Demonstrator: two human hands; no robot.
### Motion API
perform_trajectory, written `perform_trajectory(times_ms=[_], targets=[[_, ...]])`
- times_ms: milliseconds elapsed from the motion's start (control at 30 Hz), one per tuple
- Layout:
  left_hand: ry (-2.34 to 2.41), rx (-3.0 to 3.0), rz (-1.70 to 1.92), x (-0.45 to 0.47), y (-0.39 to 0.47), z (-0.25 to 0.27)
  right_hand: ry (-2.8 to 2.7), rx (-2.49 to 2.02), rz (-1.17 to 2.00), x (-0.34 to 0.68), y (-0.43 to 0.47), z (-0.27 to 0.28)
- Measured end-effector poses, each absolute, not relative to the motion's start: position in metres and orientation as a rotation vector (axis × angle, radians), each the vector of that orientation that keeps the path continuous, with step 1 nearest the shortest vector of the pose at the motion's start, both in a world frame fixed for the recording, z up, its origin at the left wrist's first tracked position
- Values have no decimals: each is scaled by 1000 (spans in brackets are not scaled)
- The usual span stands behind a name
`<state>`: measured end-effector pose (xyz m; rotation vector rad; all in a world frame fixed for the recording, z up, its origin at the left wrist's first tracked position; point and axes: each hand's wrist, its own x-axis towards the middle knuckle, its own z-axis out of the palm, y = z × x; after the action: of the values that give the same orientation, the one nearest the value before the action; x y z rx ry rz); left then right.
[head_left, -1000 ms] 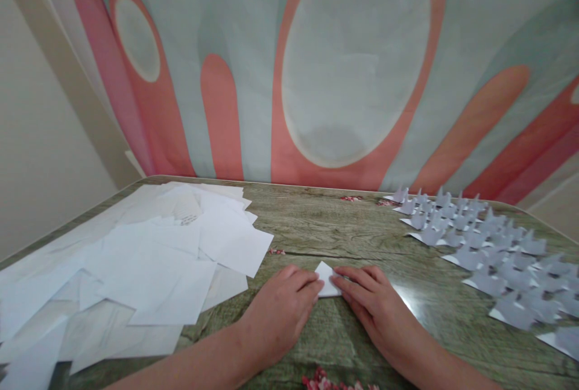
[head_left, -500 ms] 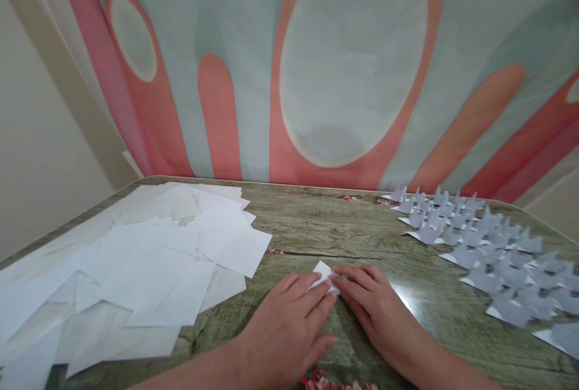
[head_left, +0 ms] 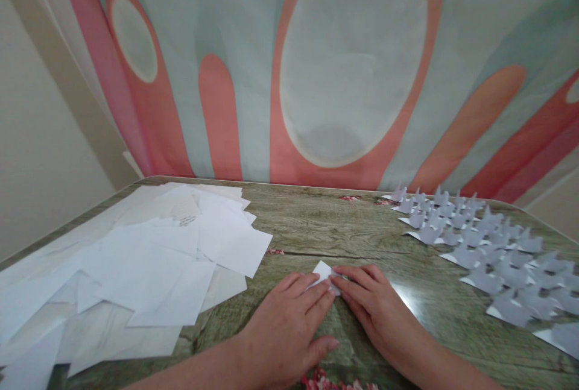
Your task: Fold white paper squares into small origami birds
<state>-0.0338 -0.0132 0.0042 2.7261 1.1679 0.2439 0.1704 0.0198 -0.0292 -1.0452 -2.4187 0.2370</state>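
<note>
On the table [head_left: 312,221], a small folded white paper [head_left: 322,269] lies flat between the person's two hands; take it as the clock's centre. At eight o'clock, the left hand [head_left: 287,330] has slid across onto it since a second ago, when its fingers were bent at the paper's left side. They now lie stretched out and nearly side by side over the paper, hiding much of it, the thumb spread wide. At four o'clock, the right hand [head_left: 375,305] stays as it was, fingertips bent against the paper's right side; I can't tell whether they pinch it.

At nine to ten o'clock, loose white sheets [head_left: 154,275] overlap in a broad, messy heap. At two to three, small folded paper figures [head_left: 470,255] stand in close rows. Red and pink blossoms [head_left: 321,381] show at six. At twelve, a coral and grey-green backdrop [head_left: 353,58] hangs behind the table.
</note>
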Motion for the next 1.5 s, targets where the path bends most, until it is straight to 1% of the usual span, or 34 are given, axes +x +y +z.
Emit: perform_trajectory(times_ms=[933,1033,1333,1500], targets=[[1175,2679,201,-35,-12,9,-2393,-1090,264,170,18,-31],[1172,2698,196,-35,-11,10,-2409,-1106,201,170,16,-30],[1275,2721,181,-33,-13,13,-2487,-1069,-186,172,3,-33],[1306,2729,186,-32,-11,11,-2525,-1076,-215,170,2,-32]])
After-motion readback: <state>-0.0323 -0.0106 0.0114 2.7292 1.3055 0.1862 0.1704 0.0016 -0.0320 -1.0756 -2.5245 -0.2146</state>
